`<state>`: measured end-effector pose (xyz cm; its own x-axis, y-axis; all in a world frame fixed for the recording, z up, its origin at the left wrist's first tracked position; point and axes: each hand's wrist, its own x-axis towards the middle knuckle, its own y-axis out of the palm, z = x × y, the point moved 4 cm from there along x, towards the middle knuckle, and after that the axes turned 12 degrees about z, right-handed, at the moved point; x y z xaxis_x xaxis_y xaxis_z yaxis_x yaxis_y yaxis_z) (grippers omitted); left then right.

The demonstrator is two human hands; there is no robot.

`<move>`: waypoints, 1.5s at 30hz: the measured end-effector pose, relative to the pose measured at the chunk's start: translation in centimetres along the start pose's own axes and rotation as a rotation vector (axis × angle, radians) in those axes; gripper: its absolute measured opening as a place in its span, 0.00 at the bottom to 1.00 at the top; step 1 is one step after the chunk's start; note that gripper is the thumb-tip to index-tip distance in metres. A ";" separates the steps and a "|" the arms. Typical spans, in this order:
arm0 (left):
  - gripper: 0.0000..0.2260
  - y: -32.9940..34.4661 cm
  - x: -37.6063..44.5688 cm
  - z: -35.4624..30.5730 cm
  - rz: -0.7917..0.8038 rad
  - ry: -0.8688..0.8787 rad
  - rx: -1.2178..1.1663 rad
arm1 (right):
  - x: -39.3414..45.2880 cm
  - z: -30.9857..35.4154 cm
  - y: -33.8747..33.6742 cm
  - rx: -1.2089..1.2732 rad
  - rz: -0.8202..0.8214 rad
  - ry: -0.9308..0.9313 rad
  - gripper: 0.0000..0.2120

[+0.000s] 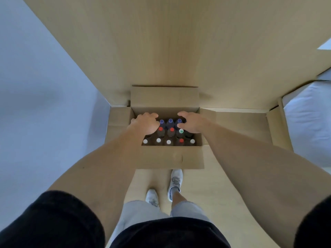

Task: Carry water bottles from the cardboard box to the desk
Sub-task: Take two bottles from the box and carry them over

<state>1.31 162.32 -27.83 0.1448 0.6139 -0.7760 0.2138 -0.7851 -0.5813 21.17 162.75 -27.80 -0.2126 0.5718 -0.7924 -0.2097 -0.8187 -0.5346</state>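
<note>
Head view: I note the cardboard box (170, 158) on the wood floor (223, 203) against a wooden panel (161, 42), flaps folded out, a white bed (308, 122) at right and white shoes (176, 183) just near of it. Water bottles (170, 135) stand upright inside in rows, caps blue, red, green and white. My left hand (145, 125) curls down over the far-left bottles; my right hand (192, 122) is spread loosely, fingertips touching the far-right blue cap; I cannot tell whether either grips.

No legible text, label or number; pale marks on blue bottle caps (170, 120) too blurred to read.
</note>
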 end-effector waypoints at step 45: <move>0.24 19.2 43.4 8.8 -0.018 0.070 -0.046 | 42.9 -11.5 18.0 -0.195 -0.121 0.018 0.32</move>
<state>3.18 173.20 -74.84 0.2074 0.6332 -0.7456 0.2609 -0.7704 -0.5817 19.25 171.90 -74.81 -0.1798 0.6666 -0.7234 -0.0438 -0.7401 -0.6711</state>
